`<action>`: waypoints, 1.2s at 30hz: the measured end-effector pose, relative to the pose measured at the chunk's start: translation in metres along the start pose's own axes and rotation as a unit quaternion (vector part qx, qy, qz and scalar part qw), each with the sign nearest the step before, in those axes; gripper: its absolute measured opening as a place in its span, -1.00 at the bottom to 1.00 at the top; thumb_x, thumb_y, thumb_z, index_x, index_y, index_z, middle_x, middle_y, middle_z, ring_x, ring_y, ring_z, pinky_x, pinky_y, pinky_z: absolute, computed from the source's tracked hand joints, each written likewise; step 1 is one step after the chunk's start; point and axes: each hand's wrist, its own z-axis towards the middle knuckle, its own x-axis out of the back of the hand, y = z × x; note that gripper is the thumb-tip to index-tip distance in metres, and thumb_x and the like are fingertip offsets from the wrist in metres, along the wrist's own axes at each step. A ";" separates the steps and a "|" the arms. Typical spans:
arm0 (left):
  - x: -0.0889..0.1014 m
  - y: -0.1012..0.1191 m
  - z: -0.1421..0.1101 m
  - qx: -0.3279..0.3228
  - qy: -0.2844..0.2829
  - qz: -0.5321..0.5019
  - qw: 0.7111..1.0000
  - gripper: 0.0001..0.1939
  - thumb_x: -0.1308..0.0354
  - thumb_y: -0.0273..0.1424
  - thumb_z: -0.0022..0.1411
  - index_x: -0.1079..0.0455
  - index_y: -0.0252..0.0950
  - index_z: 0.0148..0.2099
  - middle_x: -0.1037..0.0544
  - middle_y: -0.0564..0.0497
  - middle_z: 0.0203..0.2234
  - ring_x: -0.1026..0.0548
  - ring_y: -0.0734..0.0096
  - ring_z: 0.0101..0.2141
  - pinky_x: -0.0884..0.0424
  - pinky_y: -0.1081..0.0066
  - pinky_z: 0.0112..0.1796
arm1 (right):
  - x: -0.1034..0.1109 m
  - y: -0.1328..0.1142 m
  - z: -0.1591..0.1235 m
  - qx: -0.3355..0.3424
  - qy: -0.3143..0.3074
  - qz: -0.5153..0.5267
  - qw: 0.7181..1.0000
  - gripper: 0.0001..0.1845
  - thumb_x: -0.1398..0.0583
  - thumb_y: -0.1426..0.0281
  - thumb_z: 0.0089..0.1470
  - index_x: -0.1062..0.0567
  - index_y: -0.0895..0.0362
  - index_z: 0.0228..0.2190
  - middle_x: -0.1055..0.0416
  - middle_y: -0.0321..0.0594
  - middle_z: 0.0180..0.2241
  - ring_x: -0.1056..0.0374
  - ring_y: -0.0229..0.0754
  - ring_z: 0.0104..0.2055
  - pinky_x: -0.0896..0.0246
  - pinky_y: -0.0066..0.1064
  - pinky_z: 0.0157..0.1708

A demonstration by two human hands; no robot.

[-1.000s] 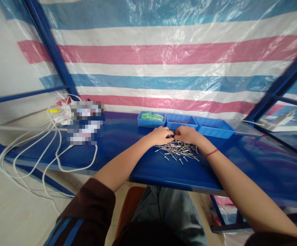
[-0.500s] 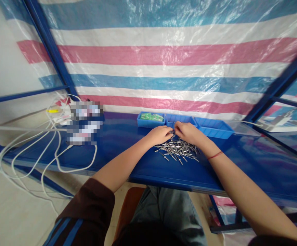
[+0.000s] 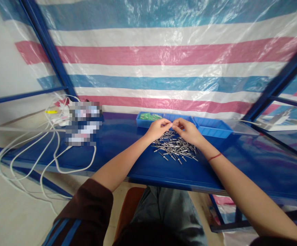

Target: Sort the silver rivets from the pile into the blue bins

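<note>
Grip at both hands is hard to judge: the left hand and right hand bring thumbs and bent fingers together, tips almost meeting, and whether a pin is pinched between them is too small to make out. Below them, a loose pile of metal pins lies on the blue table, heaped in all directions, with a few splayed at its near edge. Behind the hands, 3 blue bins stand in a row: the left bin holds green pieces, the middle bin is partly hidden by the hands, and the right bin sits just beyond the right hand. A red band circles the right wrist. White cables loop over the table's left end, well apart from the pins. A striped sheet hangs behind.
</note>
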 end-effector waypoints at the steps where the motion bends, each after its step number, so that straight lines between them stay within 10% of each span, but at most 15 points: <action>1: 0.000 -0.001 0.001 0.014 -0.006 -0.024 1.000 -0.83 -0.08 -0.38 0.26 -0.42 -0.38 -0.20 -0.55 -0.04 -0.35 -0.49 0.52 -0.41 -0.41 0.43 -0.28 | -0.002 0.001 0.000 -0.006 0.011 0.020 1.000 -0.79 -0.11 0.25 0.07 -0.38 0.15 -0.36 -0.45 -0.20 -0.41 -0.34 -0.20 -0.37 -0.20 -0.38 -0.35; 14: 0.000 0.001 0.001 -0.041 0.063 -0.007 0.997 -0.85 -0.07 -0.35 0.27 -0.41 -0.31 -0.20 -0.54 0.03 -0.35 -0.48 0.54 -0.41 -0.41 0.47 -0.29 | -0.010 0.000 0.002 -0.148 0.001 0.205 0.967 -0.53 -0.17 -0.04 -0.05 -0.42 0.14 -0.44 -0.48 -0.16 -0.39 -0.27 -0.30 -0.52 -0.22 -0.43 -0.55; 23: 0.000 0.008 -0.002 -0.065 0.081 0.040 0.994 -0.83 -0.03 -0.42 0.29 -0.40 -0.30 -0.12 -0.54 -0.04 -0.21 -0.50 0.45 -0.25 -0.41 0.42 -0.20 | -0.010 -0.004 0.003 -0.122 0.082 0.258 0.955 -0.55 -0.27 0.04 -0.17 -0.41 0.13 -0.38 -0.33 -0.32 -0.53 -0.24 -0.29 -0.51 -0.21 -0.43 -0.52; 31: -0.006 0.000 0.002 0.013 -0.045 0.001 0.999 -0.69 0.15 -0.28 0.38 -0.36 -0.32 -0.17 -0.54 -0.05 -0.26 -0.50 0.45 -0.26 -0.41 0.43 -0.21 | -0.004 -0.015 0.002 -0.055 0.110 0.126 0.984 -0.58 -0.18 0.02 -0.02 -0.33 0.12 -0.55 -0.27 -0.33 -0.59 -0.18 -0.29 -0.51 -0.14 -0.41 -0.45; 36: -0.004 -0.004 0.003 -0.001 0.007 0.132 0.991 -0.71 0.07 -0.29 0.35 -0.34 -0.30 -0.01 -0.53 -0.09 -0.14 -0.46 0.31 -0.10 -0.33 0.28 -0.02 | 0.008 0.002 0.011 -0.058 0.223 -0.029 0.973 -0.65 -0.08 0.08 0.11 -0.38 0.12 -0.43 -0.41 -0.21 -0.44 -0.28 -0.21 -0.40 -0.20 -0.39 -0.34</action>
